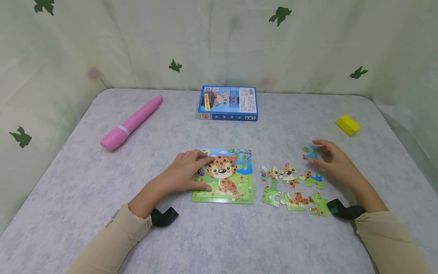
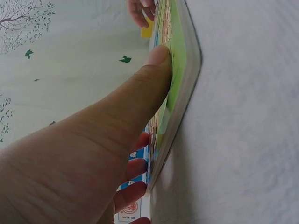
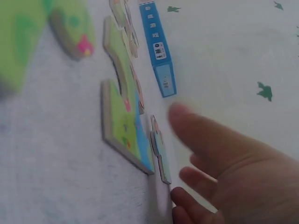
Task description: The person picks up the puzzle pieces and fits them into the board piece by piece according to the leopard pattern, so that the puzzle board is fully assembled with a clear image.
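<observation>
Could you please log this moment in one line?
left hand: rests on leopard board | right hand: beside farthest puzzle piece, contact unclear | other pieces: spread right of board | blue box: beyond board

Blue box [image 1: 227, 103], sleeve [image 1: 118, 238]: lettering illegible

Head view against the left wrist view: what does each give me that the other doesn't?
Only the head view shows the pink club-shaped thing, and only there can I make out the loose puzzle pieces.

Only the left wrist view shows the dark tree print on the backdrop, and the pale side of the puzzle board close up.

Both share the left hand with its thumb on that board, the right hand, the yellow block and the blue box.
</observation>
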Demonstrator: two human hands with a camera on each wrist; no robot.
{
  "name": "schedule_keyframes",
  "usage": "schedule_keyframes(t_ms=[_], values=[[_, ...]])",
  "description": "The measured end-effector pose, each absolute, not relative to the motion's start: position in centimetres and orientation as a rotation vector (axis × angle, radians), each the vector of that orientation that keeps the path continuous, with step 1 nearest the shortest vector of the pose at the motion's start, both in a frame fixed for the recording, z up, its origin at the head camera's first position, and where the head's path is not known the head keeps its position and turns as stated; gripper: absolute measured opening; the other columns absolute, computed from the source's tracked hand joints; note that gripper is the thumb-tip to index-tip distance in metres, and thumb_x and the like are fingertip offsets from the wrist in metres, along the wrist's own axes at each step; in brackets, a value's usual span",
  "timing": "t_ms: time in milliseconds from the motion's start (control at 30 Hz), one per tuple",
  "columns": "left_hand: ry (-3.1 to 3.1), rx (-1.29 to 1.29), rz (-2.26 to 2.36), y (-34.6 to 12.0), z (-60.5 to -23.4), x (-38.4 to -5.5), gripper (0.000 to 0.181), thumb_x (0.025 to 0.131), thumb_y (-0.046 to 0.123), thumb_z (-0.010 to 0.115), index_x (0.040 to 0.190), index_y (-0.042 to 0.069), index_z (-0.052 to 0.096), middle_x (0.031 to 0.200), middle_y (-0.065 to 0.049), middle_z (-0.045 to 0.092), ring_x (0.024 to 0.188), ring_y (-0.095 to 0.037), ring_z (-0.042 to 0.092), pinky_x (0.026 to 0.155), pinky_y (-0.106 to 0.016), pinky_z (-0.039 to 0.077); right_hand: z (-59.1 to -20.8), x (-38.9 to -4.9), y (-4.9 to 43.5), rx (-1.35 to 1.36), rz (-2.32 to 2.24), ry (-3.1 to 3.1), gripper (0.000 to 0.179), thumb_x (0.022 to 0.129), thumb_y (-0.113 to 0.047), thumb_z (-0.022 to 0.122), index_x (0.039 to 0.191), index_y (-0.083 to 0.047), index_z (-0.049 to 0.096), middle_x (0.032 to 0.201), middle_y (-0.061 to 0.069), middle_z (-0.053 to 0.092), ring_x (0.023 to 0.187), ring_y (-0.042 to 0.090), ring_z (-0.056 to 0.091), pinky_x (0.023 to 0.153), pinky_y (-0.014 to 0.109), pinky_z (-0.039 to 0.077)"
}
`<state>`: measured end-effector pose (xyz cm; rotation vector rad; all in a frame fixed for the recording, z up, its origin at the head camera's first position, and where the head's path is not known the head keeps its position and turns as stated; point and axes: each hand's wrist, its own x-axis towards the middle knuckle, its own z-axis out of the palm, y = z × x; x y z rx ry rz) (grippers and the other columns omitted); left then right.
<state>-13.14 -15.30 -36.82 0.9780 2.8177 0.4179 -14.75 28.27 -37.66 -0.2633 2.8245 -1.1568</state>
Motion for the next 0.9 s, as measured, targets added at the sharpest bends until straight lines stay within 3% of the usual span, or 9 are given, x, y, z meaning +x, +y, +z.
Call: schedule_keyframes(t_ms=[167, 367, 600, 900], values=[[2.82, 0.979, 0.413, -15.4, -36.8, -13.1, 0.084, 0.07, 0.063, 0.062, 0.138, 0.02, 0.038, 0.13, -0.008, 0.038, 0.116, -0.026, 0.035, 0.093, -0.044, 0.026, -37.9, -14.8, 28.6, -0.337, -1.073, 2.803, 0.063, 0.083, -0.03, 0.065, 0.131, 0.0, 0.037, 0.136, 0.023, 0.031, 0.127, 0.04, 0.021, 0.099, 0.055, 0.016], [2.824, 0.978, 0.405, -15.4, -36.9, -13.1, 0.085, 0.07, 0.064, 0.061, 0.138, 0.02, 0.038, 0.131, -0.008, 0.037, 0.117, -0.026, 0.034, 0.094, -0.045, 0.026, -37.9, -14.8, 28.5, -0.458, -0.99, 2.874, 0.052, 0.083, -0.026, 0.065, 0.123, 0.002, 0.048, 0.128, 0.023, 0.04, 0.12, 0.041, 0.03, 0.095, 0.057, 0.022], [2.819, 0.986, 0.403, -15.4, -36.9, -13.1, 0.084, 0.07, 0.063, 0.061, 0.138, 0.02, 0.037, 0.132, -0.008, 0.036, 0.119, -0.026, 0.032, 0.094, -0.046, 0.025, -37.2, -14.5, 28.0, -0.411, -0.904, 2.961, 0.055, 0.082, -0.03, 0.066, 0.123, 0.003, 0.049, 0.126, 0.025, 0.041, 0.117, 0.043, 0.033, 0.091, 0.059, 0.026], [2.813, 0.99, 0.386, -15.2, -36.8, -13.1, 0.082, 0.074, 0.063, 0.058, 0.139, 0.019, 0.036, 0.133, -0.008, 0.035, 0.121, -0.027, 0.031, 0.096, -0.047, 0.023, -34.2, -12.9, 24.6, -0.471, -1.189, 3.003, 0.047, 0.08, -0.021, 0.069, 0.122, -0.003, 0.054, 0.125, 0.012, 0.045, 0.11, 0.03, 0.041, 0.087, 0.053, 0.034]])
